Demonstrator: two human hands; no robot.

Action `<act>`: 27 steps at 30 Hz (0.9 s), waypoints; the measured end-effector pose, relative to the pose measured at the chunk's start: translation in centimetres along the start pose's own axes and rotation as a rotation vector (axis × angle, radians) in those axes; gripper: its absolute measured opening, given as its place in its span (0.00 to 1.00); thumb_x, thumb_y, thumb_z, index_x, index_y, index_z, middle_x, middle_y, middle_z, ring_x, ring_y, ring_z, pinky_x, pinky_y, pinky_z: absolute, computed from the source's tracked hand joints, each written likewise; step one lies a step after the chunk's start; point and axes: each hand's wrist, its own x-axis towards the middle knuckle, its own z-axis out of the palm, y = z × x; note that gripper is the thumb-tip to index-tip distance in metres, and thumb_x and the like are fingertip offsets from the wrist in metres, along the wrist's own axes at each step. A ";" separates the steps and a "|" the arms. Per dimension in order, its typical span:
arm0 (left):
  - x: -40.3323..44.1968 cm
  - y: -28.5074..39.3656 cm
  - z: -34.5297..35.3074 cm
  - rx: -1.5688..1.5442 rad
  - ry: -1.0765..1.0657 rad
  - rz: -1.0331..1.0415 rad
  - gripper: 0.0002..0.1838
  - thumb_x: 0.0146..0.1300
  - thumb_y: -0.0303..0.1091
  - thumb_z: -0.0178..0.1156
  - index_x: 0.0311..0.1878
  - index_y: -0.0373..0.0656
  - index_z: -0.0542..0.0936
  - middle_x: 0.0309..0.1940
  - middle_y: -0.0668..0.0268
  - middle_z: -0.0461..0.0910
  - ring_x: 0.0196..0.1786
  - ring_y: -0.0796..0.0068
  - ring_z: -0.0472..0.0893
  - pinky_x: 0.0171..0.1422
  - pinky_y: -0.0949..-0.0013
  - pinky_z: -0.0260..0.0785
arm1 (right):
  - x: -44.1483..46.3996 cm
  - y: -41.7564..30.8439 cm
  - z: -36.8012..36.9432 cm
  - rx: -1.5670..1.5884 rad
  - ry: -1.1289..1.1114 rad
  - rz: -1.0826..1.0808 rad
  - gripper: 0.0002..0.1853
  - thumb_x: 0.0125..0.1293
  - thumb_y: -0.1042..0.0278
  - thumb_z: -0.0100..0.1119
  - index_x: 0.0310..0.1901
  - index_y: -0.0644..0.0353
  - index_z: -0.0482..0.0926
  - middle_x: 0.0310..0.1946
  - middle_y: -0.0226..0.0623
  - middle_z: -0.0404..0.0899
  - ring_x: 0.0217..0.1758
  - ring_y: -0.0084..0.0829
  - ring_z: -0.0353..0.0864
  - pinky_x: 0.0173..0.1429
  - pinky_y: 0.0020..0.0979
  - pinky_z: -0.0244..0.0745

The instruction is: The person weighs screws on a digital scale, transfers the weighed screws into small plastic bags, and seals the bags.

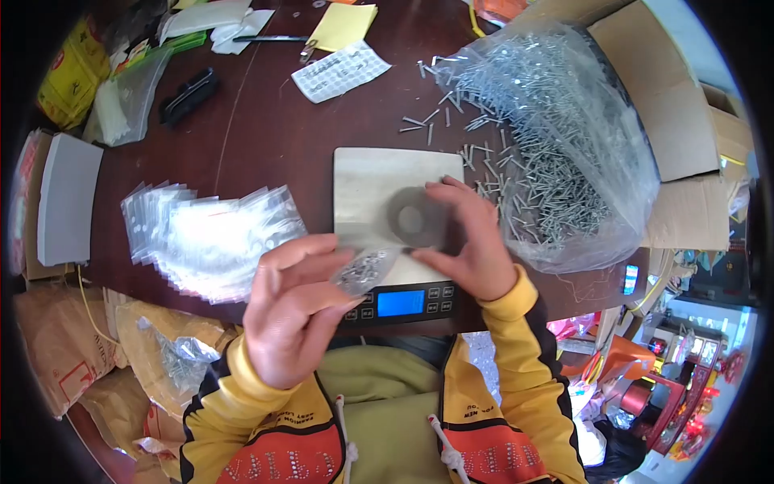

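Nearest the body, a lit display (401, 302) glows on the scale's front edge. Just past it, the left hand (294, 310), slightly blurred, has its grip pinched on a small clear bag (364, 272) of metal pieces. And here's the key line: that bag slants away and rightward, its long axis pointing at the near side of a grey ring (435, 218). The right hand (474, 238) is nearer the ring, its grip curled around the right side, thumb close by the bag's far corner; contact there, can't tell! Ring over the scale plate (361, 179), touching or not, unclear. Out left, fanned clear bags (214, 242); right, a big nail bag (564, 145). Farther across the bench (266, 137), a label sheet (340, 71).
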 end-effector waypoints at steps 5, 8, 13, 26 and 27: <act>0.1 0.7 -0.9 -0.107 -0.138 -0.031 0.07 0.57 0.17 0.63 0.37 0.37 0.80 0.51 0.42 0.75 0.50 0.56 0.84 0.50 0.65 0.77 | 0.3 -4.0 -2.4 0.204 -0.109 -0.171 0.19 0.52 0.61 0.72 0.45 0.51 0.76 0.44 0.30 0.78 0.51 0.34 0.77 0.62 0.41 0.57; -0.6 0.7 -0.5 -0.305 -0.188 0.008 0.11 0.55 0.11 0.60 0.40 0.36 0.79 0.56 0.42 0.71 0.49 0.52 0.85 0.47 0.67 0.79 | -0.1 -5.4 -2.9 0.225 -0.095 -0.283 0.11 0.53 0.65 0.69 0.38 0.52 0.78 0.37 0.27 0.78 0.45 0.31 0.78 0.58 0.38 0.58; 0.8 2.3 -0.4 -0.294 -0.302 -0.093 0.19 0.49 0.15 0.64 0.45 0.41 0.78 0.45 0.49 0.81 0.41 0.61 0.85 0.46 0.67 0.77 | -0.9 -7.2 -3.2 0.089 -0.060 -0.463 0.06 0.53 0.72 0.63 0.34 0.52 0.80 0.30 0.25 0.75 0.39 0.27 0.77 0.56 0.38 0.65; -0.4 2.2 -0.3 -0.304 -0.408 -0.277 0.08 0.50 0.16 0.66 0.34 0.36 0.81 0.34 0.56 0.84 0.42 0.60 0.86 0.47 0.66 0.78 | -1.2 -7.3 -2.1 0.095 -0.061 -0.552 0.12 0.53 0.63 0.68 0.25 0.55 0.73 0.23 0.27 0.69 0.30 0.28 0.73 0.52 0.37 0.69; -0.2 2.2 -0.5 -0.347 -0.369 -0.299 0.08 0.51 0.15 0.66 0.34 0.36 0.81 0.35 0.56 0.84 0.43 0.59 0.86 0.49 0.65 0.78 | -1.2 -7.4 -2.7 0.090 -0.058 -0.556 0.13 0.53 0.63 0.69 0.24 0.55 0.72 0.23 0.27 0.69 0.30 0.28 0.73 0.52 0.37 0.69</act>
